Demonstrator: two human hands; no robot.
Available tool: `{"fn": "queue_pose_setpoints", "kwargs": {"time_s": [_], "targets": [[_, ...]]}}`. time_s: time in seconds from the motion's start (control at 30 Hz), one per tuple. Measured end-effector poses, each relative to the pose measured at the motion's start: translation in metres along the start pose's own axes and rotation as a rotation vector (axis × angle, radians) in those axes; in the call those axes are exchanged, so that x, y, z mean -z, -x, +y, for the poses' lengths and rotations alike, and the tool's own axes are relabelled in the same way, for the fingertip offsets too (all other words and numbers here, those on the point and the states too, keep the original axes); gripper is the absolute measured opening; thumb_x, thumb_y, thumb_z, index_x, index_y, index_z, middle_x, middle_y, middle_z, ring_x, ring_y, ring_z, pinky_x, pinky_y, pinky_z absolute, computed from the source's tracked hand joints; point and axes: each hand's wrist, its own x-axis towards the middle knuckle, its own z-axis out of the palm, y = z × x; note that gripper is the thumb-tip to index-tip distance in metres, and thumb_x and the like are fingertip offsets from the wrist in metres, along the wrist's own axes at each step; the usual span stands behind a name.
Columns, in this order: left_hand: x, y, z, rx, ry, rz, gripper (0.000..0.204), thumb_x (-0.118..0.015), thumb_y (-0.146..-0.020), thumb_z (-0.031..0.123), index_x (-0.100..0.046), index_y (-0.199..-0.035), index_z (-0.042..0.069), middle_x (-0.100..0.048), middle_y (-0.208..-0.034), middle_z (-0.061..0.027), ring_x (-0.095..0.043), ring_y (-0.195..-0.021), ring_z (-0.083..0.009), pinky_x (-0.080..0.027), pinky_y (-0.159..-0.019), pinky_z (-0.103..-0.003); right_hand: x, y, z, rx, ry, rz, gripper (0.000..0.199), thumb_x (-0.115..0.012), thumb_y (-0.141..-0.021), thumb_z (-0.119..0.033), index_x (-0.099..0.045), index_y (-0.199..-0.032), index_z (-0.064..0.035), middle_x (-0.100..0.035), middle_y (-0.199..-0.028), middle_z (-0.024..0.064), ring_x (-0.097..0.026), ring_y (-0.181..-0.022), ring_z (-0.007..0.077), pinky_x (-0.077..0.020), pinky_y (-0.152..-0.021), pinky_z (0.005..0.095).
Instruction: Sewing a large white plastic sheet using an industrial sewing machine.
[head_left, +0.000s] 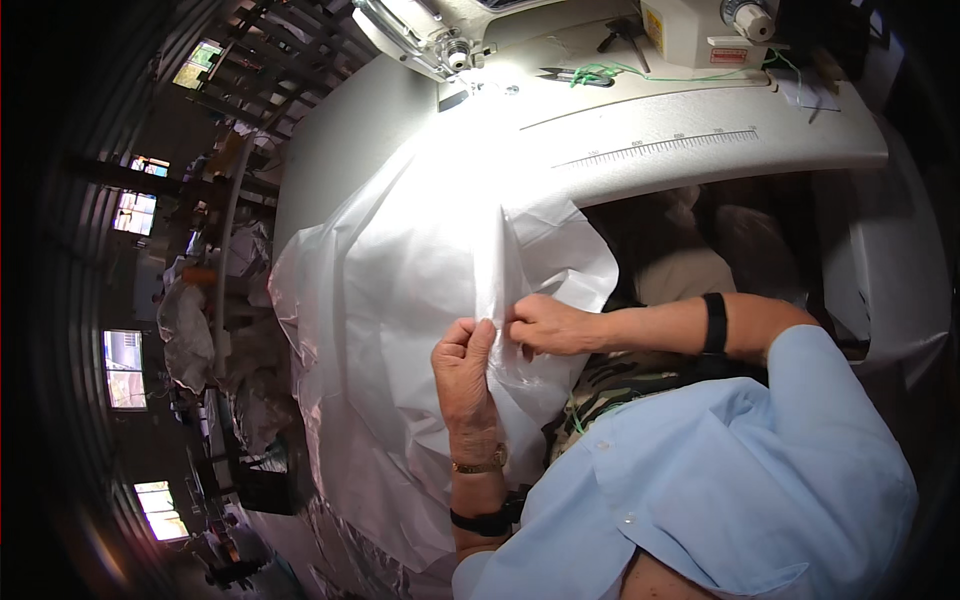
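A large sheet of thin white fabric [390, 270] runs from under the sewing machine's needle area [458, 60] down over the table's front edge toward my lap. My left hand [465, 370], with a watch at its wrist, is closed on a gathered fold of the fabric, thumb uppermost. Close by on the right, my right hand [548, 326] pinches the same fold with curled fingers. The two hands are nearly touching, well in front of the needle. Strong light washes out the fabric near the machine, so its seam there cannot be made out.
Thread snips [578, 78] and loose green thread [625, 70] lie on the machine bed behind a printed ruler scale [655, 146]. A small dark tool [626, 38] stands nearby. Pale cloth [685, 265] hangs below the table's edge; bundled material [188, 330] sits at the left.
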Motion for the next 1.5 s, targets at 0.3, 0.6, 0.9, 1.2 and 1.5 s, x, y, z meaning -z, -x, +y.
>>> {"fn": "queue_pose_setpoints", "kwargs": {"time_s": [0.3,0.6,0.9,1.2,1.5], "targets": [[0.005,-0.001,0.029,-0.126,-0.293,0.049,0.013,-0.067,-0.091,0.011,-0.066,-0.089,-0.002,-0.062,-0.078,0.0018,-0.052,-0.069,-0.0035,-0.041,-0.063,-0.019,0.002,-0.020,-0.026,0.287,0.533,0.054,0.019,-0.055,-0.086,-0.014,-0.064,-0.089,0.0024,-0.066,-0.081,0.0206,-0.065,-0.073,0.0348,-0.0495,-0.067,0.0412],[0.043,-0.028,0.019,0.073,0.404,-0.011,0.012,-0.062,-0.091,0.008,-0.064,-0.096,-0.003,-0.068,-0.089,-0.0089,-0.066,-0.078,-0.0135,-0.057,-0.071,-0.026,0.017,0.051,-0.058,0.294,0.660,0.103,0.017,-0.060,-0.094,-0.014,-0.063,-0.092,0.0034,-0.059,-0.073,0.0096,-0.056,-0.064,0.0150,-0.0473,-0.062,0.0287],[0.054,-0.042,0.004,0.096,0.632,0.095,0.013,-0.064,-0.090,0.006,-0.064,-0.097,-0.005,-0.069,-0.092,-0.0135,-0.069,-0.081,-0.0191,-0.061,-0.073,-0.031,0.036,0.058,-0.040,0.290,0.700,0.330,0.018,-0.058,-0.097,-0.014,-0.063,-0.095,0.0028,-0.059,-0.074,0.0020,-0.053,-0.068,0.0078,-0.0455,-0.063,0.0237],[0.050,-0.040,0.003,0.136,0.772,0.142,0.022,-0.068,-0.085,0.002,-0.062,-0.105,-0.004,-0.067,-0.102,-0.0152,-0.068,-0.092,-0.0245,-0.060,-0.083,-0.036,0.062,0.056,-0.019,0.158,0.810,0.544,0.029,-0.066,-0.092,-0.028,-0.058,-0.084,-0.0014,-0.053,-0.066,0.0031,-0.046,-0.061,0.0108,-0.0405,-0.057,0.0275],[0.050,-0.039,0.001,0.159,0.851,0.177,0.026,-0.066,-0.088,0.005,-0.058,-0.112,-0.004,-0.066,-0.108,-0.0175,-0.066,-0.098,-0.0282,-0.058,-0.088,-0.041,0.102,0.057,0.034,-0.109,0.716,0.772,0.046,-0.074,-0.082,-0.045,-0.058,-0.087,-0.0024,-0.054,-0.072,0.0026,-0.050,-0.067,0.0112,-0.0449,-0.062,0.0285]]}}
